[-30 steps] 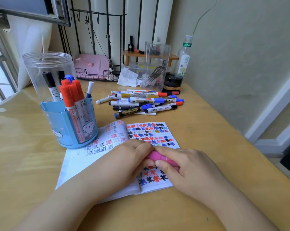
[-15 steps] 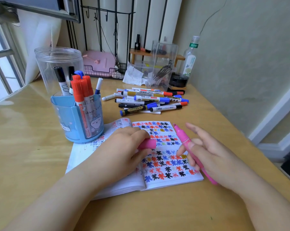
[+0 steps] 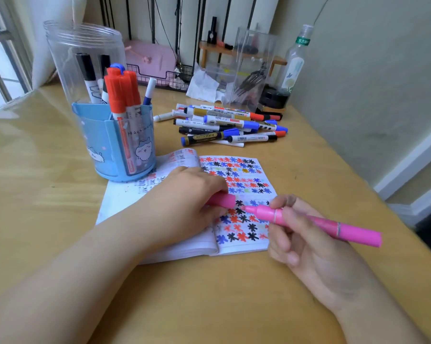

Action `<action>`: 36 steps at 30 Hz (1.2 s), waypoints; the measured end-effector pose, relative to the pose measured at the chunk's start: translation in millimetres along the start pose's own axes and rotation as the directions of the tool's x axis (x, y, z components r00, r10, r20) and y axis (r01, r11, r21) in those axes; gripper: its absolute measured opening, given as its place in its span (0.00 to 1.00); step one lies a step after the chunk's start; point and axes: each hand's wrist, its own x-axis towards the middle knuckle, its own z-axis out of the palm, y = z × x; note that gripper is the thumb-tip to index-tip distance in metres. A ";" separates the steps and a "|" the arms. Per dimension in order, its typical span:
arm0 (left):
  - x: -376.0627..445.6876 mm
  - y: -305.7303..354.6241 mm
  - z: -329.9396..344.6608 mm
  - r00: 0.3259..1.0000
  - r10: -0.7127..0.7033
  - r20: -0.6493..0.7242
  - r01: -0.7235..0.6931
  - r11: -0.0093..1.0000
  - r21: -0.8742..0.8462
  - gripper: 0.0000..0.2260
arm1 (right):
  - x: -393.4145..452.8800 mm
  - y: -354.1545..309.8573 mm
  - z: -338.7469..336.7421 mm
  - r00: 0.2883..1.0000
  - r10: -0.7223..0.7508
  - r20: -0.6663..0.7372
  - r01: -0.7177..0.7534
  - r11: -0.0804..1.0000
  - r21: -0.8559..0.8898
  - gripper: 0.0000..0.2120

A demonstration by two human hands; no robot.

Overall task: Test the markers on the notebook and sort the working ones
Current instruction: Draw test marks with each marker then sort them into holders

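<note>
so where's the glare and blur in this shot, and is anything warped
Head view: window light from the left puts pale glare on the table near the blue pen holder. The right hand holding the pink marker is slightly motion-blurred. Wide-angle distortion bows the clear jar and tilts the bottle.

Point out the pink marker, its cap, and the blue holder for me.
pink marker (image 3: 308, 220): head view, on the barrel just behind the right-hand fingers.
pink cap (image 3: 224, 201): head view, on the cap's exposed end.
blue holder (image 3: 102, 147): head view, on its front wall.
</note>
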 end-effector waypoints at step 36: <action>-1.4 1.5 4.1 0.997 -0.047 0.057 0.052 0.993 -0.105 0.09 | 5.9 15.3 12.9 0.927 -0.341 -0.156 0.117 0.659 -0.743 0.10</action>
